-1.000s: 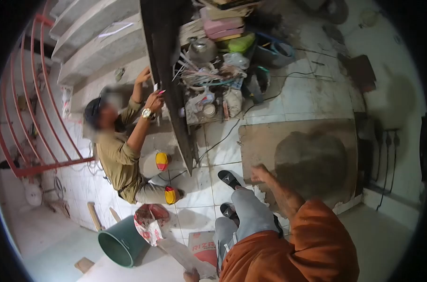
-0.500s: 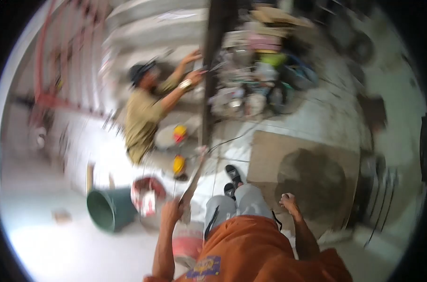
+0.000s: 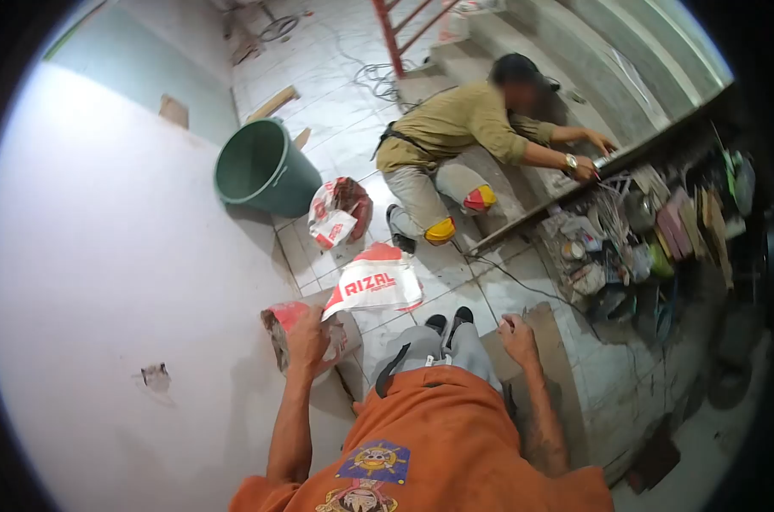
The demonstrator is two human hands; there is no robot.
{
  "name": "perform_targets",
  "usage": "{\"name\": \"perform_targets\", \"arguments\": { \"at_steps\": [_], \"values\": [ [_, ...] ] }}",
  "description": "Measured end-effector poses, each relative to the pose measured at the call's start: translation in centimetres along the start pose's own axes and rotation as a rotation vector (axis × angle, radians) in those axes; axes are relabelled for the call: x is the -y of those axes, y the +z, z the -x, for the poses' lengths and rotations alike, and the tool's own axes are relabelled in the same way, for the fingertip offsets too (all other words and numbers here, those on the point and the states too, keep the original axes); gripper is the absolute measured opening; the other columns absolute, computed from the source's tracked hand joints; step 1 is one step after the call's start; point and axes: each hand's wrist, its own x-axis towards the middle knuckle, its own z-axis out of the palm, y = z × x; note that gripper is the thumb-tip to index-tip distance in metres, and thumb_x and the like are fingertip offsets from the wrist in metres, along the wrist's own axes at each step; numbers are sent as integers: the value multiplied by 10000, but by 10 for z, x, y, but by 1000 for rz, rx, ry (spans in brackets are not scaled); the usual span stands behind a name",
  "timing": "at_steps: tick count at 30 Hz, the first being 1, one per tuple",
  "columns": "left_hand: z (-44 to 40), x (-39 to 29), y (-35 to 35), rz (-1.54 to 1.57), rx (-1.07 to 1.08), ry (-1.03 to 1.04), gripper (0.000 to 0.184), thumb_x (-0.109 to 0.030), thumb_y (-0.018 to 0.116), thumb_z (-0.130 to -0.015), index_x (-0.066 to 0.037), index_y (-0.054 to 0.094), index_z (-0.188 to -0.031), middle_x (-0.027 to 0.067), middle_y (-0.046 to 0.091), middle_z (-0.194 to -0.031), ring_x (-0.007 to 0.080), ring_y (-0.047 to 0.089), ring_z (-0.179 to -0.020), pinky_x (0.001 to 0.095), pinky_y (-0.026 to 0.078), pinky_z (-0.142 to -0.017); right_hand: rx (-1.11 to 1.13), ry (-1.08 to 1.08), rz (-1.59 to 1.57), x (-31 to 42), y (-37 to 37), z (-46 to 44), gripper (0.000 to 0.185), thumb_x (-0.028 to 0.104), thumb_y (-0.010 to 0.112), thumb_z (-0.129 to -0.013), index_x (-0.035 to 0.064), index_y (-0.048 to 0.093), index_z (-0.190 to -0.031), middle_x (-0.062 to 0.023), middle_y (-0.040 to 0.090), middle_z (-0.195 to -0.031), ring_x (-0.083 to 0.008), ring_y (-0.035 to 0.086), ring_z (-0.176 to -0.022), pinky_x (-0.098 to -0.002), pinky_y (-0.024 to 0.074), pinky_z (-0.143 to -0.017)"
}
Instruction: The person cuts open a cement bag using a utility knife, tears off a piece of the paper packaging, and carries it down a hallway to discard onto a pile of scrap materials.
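My left hand (image 3: pixel 307 341) is closed on the edge of a torn piece of cement bag (image 3: pixel 371 283), white and red with RIZAL printed on it. The piece spreads out to the right of my hand, above the floor tiles. Just beyond and below that hand is a red and white bag (image 3: pixel 340 337) with its top open. My right hand (image 3: pixel 518 340) hangs over the floor at my other side, its fingers loosely bent and apart. Nothing shows in it.
A green bucket (image 3: pixel 297 183) leans by the white wall (image 3: pixel 105 282), near another torn bag (image 3: pixel 340 213). A person (image 3: pixel 455 128) in a tan shirt and knee pads kneels at concrete stairs (image 3: pixel 566 60). Piled clutter (image 3: pixel 643 222), a cable (image 3: pixel 532 277) and cardboard (image 3: pixel 549 358) lie right.
My view has swung left toward the wall and bucket. The piece in my left hand, earlier seen edge-on, now shows its printed face. My right hand stays low at my side.
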Motion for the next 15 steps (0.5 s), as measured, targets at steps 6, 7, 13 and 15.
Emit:
{"name": "perform_targets", "arguments": {
  "at_steps": [6, 7, 13, 15],
  "values": [
    [25, 44, -20, 8, -221, -282, 197, -56, 593, -812, -91, 623, -1003, 149, 665, -891, 357, 639, -809, 438, 492, -696, 306, -148, 86, 110, 36, -76, 340, 257, 590, -914, -45, 611, -1069, -190, 671, -932, -276, 663, -905, -360, 510, -797],
    [25, 50, -21, 31, -226, -309, 206, -54, 593, -811, -90, 625, -1011, 149, 668, -899, 357, 640, -815, 434, 494, -702, 362, -146, 48, 128, 52, -87, 380, 286, 598, -911, -46, 602, -1097, -193, 670, -956, -279, 661, -920, -359, 510, -809],
    [-29, 93, -13, 152, -287, -351, 243, -54, 597, -804, -77, 632, -1044, 152, 676, -942, 350, 650, -855, 415, 508, -734, 693, -171, 16, 277, 178, -135, 714, 516, 654, -852, -43, 515, -1272, -244, 613, -1171, -293, 625, -1048, -364, 495, -882],
    [-68, 121, -17, 209, -292, -308, 247, -58, 600, -803, -71, 633, -1048, 151, 678, -951, 344, 654, -860, 412, 510, -741, 842, -184, 51, 320, 231, -152, 812, 581, 629, -839, -59, 475, -1315, -271, 591, -1198, -308, 600, -1105, -379, 486, -909]
  ]
}}
